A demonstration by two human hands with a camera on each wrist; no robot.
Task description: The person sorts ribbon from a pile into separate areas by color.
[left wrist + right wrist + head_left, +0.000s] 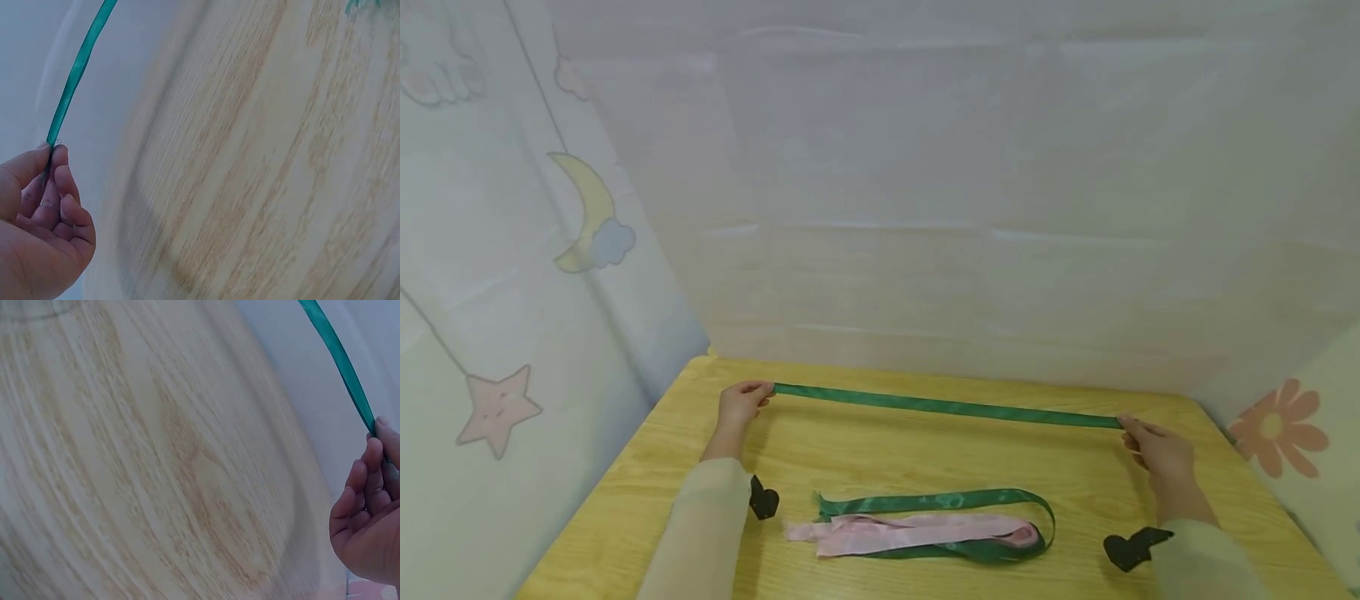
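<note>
A green ribbon [943,407] is stretched nearly straight between the two hands above the far part of the table. At its left end, my left hand [742,406] pinches it between thumb and index finger; the left wrist view shows that hand [47,219] with its other fingers curled. My right hand [1161,450] pinches the opposite end, and in the right wrist view the ribbon [340,359] runs up from the thumb and fingertips. Closer to me, a pink ribbon [917,533] lies folded over a looped green ribbon [940,501] on the table.
The yellow wood-grain table [647,517] has rounded far corners and meets a pale hanging sheet [880,192] at the back. Black wrist devices [764,498] show beside both sleeves. A printed moon and star decorate the left sheet, a flower the right.
</note>
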